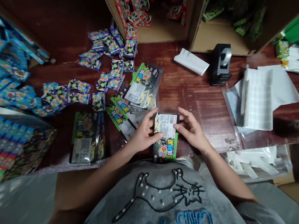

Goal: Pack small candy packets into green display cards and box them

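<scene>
A clear plastic packet (165,138) with a green printed card and a white barcode label lies at the near edge of the dark wooden table (201,100), just in front of my body. My left hand (143,131) grips its left side, thumb on top of the label. My right hand (193,130) holds its right side and top corner with bent fingers. Just left of my hands lies a fanned stack of similar filled packets (136,101). Another packet (89,137) lies further left.
Small colourful sachets (100,68) are scattered across the table's left half, blue ones (2,69) piled at far left. Open cardboard boxes (161,28) stand at the back. A black tape dispenser (221,64), white sticker sheets (259,101) and empty clear bags (253,162) sit to the right.
</scene>
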{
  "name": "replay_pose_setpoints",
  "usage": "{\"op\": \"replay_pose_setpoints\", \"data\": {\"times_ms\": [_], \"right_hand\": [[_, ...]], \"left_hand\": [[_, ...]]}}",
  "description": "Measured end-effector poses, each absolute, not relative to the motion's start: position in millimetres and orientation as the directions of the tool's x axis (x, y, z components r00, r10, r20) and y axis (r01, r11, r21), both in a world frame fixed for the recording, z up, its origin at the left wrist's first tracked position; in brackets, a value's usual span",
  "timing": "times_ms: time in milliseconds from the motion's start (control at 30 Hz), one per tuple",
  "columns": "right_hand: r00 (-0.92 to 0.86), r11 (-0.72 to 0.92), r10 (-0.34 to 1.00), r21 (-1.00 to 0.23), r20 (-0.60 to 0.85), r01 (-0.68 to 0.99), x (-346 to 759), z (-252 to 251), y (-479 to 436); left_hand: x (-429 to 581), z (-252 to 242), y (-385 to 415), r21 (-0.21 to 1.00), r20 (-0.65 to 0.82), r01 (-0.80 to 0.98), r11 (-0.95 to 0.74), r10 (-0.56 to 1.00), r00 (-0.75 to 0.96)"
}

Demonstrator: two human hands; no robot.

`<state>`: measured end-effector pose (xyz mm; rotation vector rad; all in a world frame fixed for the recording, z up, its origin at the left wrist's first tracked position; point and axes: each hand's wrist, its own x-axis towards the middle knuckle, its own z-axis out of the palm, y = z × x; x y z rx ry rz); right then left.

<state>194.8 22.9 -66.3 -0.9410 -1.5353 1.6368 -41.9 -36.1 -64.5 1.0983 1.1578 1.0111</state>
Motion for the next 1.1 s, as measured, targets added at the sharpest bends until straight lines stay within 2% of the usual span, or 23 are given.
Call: {"op": "replay_pose_setpoints", "data": {"times_ms": [100,233,300,367,500,633,833,1000,1100], "right_hand": [[-0.549,-0.061,0.832,-0.997,-0.075,0.043,192.7,-57.5,32.4],[-0.527,0.141,0.847,-0.985,0.070,0.095,182.6,-50.8,41.2],[-0.478,0.222,0.868,-0.966,0.135,0.131,177.4,-50.5,40.3],[-0.448,0.236,0.883,-0.957,0.138,0.170,174.8,-48.9,39.7],[-0.503,0.147,0.863,-0.977,0.052,0.152,177.9,-34.4,46.2],[-0.506,-0.063,0.855,-0.990,-0.118,0.124,178.3,-16.9,56.7],[-0.480,-0.300,0.812,-0.943,-0.330,0.141,174.0,-14.8,74.9],[-0.535,-0.238,0.803,-0.964,-0.262,0.115,191.5,-23.3,69.7],[-0.623,-0.048,0.774,-0.992,-0.113,0.120,202.5,-22.6,77.8]], "left_hand": [[-52.3,-58.3,-30.7,0.987,-0.157,0.049,0.153,0.981,0.115],[-58.9,-49.6,-19.0,0.971,-0.021,0.239,0.032,0.999,-0.050],[-58.6,-47.2,-15.3,0.979,-0.024,0.200,0.050,0.991,-0.133],[-58.6,-43.2,-13.3,0.988,-0.057,0.132,0.080,0.984,-0.170],[-61.7,-25.3,-9.0,0.982,-0.151,0.104,0.157,0.987,-0.063],[-60.2,-10.3,3.0,0.979,-0.194,0.052,0.196,0.980,-0.046],[-60.8,-5.3,26.5,0.957,-0.213,0.214,0.197,0.976,0.052],[-67.8,-9.3,30.7,0.959,-0.159,0.267,0.097,0.963,0.218],[-69.3,-20.0,33.7,0.959,-0.104,0.282,0.037,0.968,0.227]]}}
